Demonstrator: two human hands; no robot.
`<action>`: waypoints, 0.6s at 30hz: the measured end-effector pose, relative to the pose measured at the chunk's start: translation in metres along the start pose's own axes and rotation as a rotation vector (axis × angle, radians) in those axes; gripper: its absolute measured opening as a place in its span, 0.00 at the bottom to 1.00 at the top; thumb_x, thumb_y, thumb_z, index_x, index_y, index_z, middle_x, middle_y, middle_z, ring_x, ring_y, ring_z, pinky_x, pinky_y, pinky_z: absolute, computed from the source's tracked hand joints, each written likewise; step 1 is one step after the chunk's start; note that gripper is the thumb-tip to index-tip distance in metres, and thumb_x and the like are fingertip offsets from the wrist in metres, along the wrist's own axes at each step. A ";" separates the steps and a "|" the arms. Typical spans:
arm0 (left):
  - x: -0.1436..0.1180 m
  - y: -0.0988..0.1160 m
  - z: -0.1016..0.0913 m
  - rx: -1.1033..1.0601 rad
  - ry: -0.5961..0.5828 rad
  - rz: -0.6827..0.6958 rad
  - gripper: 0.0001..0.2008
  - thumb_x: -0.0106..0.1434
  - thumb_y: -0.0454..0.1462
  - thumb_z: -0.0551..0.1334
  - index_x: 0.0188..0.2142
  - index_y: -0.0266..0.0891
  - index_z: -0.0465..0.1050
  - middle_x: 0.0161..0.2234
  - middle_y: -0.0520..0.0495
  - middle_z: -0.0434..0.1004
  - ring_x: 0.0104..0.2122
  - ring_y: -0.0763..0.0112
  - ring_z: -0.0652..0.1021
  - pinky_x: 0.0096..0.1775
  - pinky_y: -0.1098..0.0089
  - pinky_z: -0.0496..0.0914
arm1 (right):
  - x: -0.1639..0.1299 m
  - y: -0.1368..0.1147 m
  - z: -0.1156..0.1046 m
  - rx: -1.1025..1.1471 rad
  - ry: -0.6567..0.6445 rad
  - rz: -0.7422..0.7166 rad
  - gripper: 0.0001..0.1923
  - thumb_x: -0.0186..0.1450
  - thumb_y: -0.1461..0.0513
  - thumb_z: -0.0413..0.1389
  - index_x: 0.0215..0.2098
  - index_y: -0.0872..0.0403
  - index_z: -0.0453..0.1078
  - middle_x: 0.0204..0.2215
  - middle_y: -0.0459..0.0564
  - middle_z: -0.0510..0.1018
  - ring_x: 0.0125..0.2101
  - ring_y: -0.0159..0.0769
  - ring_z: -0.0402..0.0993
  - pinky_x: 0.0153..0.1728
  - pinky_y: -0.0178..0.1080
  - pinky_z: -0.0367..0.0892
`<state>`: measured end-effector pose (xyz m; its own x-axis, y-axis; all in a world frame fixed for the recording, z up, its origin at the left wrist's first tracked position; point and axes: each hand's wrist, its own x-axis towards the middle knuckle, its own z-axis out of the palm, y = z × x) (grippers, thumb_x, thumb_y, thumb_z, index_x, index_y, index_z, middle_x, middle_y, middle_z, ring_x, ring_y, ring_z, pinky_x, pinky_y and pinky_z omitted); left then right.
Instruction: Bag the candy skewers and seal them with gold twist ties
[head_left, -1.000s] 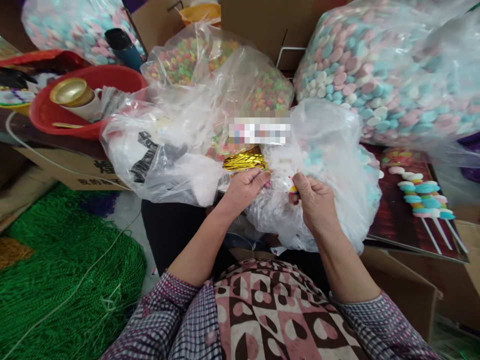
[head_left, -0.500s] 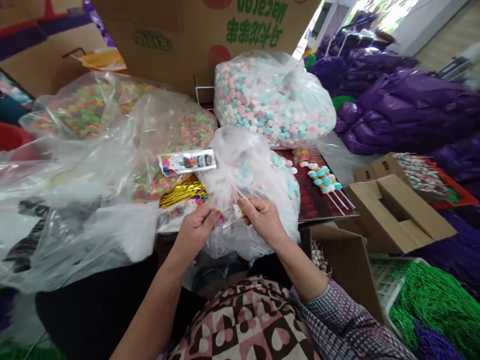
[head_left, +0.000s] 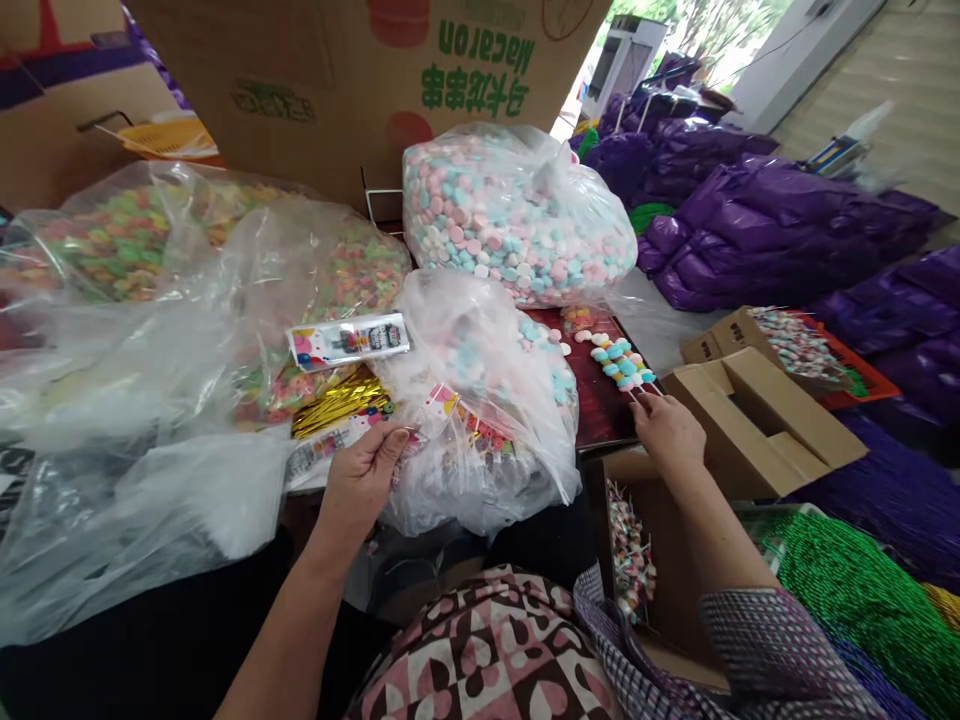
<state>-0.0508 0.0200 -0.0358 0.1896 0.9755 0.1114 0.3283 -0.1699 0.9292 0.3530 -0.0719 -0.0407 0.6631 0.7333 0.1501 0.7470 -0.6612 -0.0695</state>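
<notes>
My left hand [head_left: 367, 465] is closed, thumb against fingers, on the edge of a clear printed plastic wrapper [head_left: 441, 400]. That wrapper lies over an open clear bag [head_left: 457, 300] of pastel marshmallow candies. At the right end of the dark red table top, my right hand [head_left: 670, 432] pinches the lower sticks of the marshmallow skewers [head_left: 621, 362]. These skewers carry blue, white, yellow and pink pieces and lie side by side. Left of the open bag are a stack of silver printed wrappers [head_left: 349, 341] and a bundle of gold twist ties [head_left: 341, 402].
Behind stands a big bag of marshmallows [head_left: 510, 220] against a cardboard carton [head_left: 285, 60]. Bags of gummy candies [head_left: 142, 240] fill the left. Below my right forearm, a box [head_left: 634, 560] holds finished-looking skewers. An open carton [head_left: 765, 420] and green ties [head_left: 862, 590] are at right.
My right hand has left the wrapper in front of me and moved right to the skewer sticks. The left hand stays at the wrapper. The view has shifted to the right.
</notes>
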 end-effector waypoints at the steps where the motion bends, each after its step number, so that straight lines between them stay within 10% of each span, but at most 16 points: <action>1: 0.000 0.000 0.000 -0.004 0.009 0.002 0.18 0.62 0.51 0.62 0.36 0.39 0.80 0.26 0.52 0.77 0.27 0.72 0.72 0.34 0.71 0.68 | 0.001 0.001 0.003 -0.020 -0.017 0.004 0.19 0.68 0.57 0.51 0.48 0.54 0.80 0.45 0.62 0.80 0.39 0.46 0.76 0.36 0.43 0.68; 9: -0.002 -0.021 -0.001 -0.131 -0.024 0.033 0.19 0.64 0.52 0.62 0.36 0.38 0.80 0.26 0.51 0.77 0.27 0.73 0.72 0.31 0.72 0.67 | 0.003 0.006 0.016 0.046 0.077 0.004 0.17 0.64 0.60 0.50 0.37 0.54 0.82 0.35 0.58 0.80 0.32 0.42 0.73 0.31 0.41 0.65; 18: -0.004 -0.016 -0.002 -0.249 -0.093 0.261 0.15 0.68 0.47 0.60 0.35 0.40 0.79 0.32 0.48 0.81 0.32 0.72 0.77 0.38 0.71 0.71 | -0.025 -0.015 -0.013 0.695 0.168 -0.192 0.16 0.63 0.50 0.57 0.38 0.53 0.76 0.31 0.51 0.80 0.29 0.37 0.73 0.33 0.39 0.68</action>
<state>-0.0590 0.0195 -0.0500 0.3242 0.8849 0.3344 0.0246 -0.3612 0.9322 0.3245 -0.0825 -0.0307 0.5428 0.7549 0.3681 0.7444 -0.2295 -0.6270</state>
